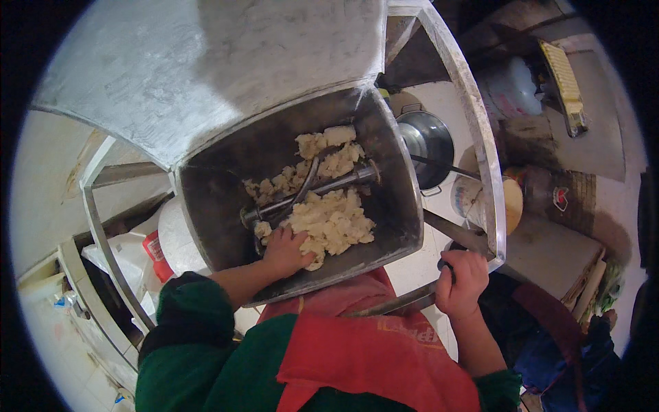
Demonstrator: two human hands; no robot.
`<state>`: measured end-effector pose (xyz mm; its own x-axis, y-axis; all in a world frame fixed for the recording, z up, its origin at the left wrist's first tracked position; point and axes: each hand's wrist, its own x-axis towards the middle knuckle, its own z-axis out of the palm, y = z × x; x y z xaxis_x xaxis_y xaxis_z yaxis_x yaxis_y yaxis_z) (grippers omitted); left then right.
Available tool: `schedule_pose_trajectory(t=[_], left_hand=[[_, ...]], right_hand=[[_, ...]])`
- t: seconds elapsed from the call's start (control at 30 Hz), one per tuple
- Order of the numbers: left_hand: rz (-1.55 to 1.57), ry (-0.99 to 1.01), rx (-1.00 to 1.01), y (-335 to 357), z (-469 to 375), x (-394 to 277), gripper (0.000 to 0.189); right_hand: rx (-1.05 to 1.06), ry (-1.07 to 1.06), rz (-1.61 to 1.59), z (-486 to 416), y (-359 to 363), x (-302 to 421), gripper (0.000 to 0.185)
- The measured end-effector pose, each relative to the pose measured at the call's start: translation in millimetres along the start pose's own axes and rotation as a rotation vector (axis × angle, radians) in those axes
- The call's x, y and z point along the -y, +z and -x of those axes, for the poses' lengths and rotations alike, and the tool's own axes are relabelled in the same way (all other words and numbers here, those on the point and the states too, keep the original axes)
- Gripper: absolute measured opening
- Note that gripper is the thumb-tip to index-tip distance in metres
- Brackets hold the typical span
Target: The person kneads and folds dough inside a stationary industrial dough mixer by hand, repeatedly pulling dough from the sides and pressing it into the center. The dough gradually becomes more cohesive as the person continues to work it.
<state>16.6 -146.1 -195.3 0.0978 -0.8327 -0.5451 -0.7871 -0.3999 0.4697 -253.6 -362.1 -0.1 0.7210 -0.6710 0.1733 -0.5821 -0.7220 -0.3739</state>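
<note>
My left hand (pixel 286 252) lies palm down with spread fingers against a crumbly pale dough mass (pixel 334 219) in a metal mixer trough (pixel 396 226). A steel mixing shaft (pixel 334 183) with a curved arm crosses the trough, and more dough lies in lumps behind it. Outside the trough, to its right, my right hand (pixel 463 280) is closed around a dark knob or handle, mostly hidden by the fingers. The mixer's large metal lid (pixel 247 62) stands raised at the back.
A metal frame (pixel 476 103) surrounds the mixer. Right of the trough are a steel pot (pixel 437 149) and a white bucket (pixel 466 198) on the tiled floor. Stacked boards or cardboard (pixel 545 257) lie farther right. Plastic bags (pixel 123 257) are at the left. A person's dark clothing (pixel 561 355) shows lower right.
</note>
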Motion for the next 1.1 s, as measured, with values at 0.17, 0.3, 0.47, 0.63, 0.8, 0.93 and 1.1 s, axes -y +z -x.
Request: schedule_pose_trajectory(t=[0.17, 0.3, 0.47, 0.63, 0.8, 0.93, 1.1], left_hand=[[0.036, -0.002, -0.185, 8.1, -32.8, -42.2, 0.054], [0.031, 0.164, -0.516, 5.1, -69.3, -87.0, 0.049], [0.117, 0.311, -0.429, 2.3, -99.1, -101.3, 0.04], [0.022, 0.489, -0.513, 8.4, -112.9, -99.0, 0.031], [-0.032, 0.607, -0.409, -14.8, -129.1, -75.9, 0.033], [-0.056, 0.342, -0.424, -63.2, -160.7, -56.5, 0.037], [-0.22, -0.062, -0.606, -119.0, -165.5, -15.7, 0.041]], right_hand=[[0.018, 0.003, 0.0, -0.8, 0.0, -0.4, 0.023], [0.058, 0.011, 0.018, -2.3, -0.6, 1.7, 0.025], [0.079, 0.0, 0.029, -3.0, -1.3, 2.1, 0.025], [0.116, 0.007, 0.034, -2.7, -2.5, 1.2, 0.025], [0.077, -0.005, 0.034, -1.5, -0.5, 1.6, 0.023], [0.022, -0.009, 0.023, -0.5, 1.1, 1.0, 0.021], [-0.009, -0.003, 0.021, 2.0, 1.5, -2.2, 0.018]])
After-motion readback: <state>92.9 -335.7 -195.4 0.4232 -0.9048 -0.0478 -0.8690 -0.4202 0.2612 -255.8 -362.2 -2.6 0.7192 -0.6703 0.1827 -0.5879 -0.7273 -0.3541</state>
